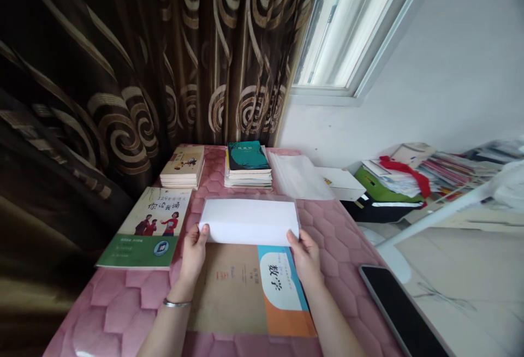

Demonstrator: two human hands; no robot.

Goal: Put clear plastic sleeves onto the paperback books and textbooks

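A white sheet (250, 220) with a clear plastic edge spans the space between my hands. My left hand (194, 253) pinches its lower left corner, thumb on top. At the lower right corner, my right hand (305, 254) grips it the same way. Below the sheet lies a maths textbook (231, 297), its cover showing a brown part and a blue, white and orange part with sideways lettering. The sheet hides the book's far edge.
A green and white book (145, 228) lies at left. Behind are a stack of small books (182, 167), a stack topped by a teal book (248, 156) and clear plastic sheets (298, 176). A phone-like dark device (403, 310) rests at the pink padded surface's right edge (327, 237).
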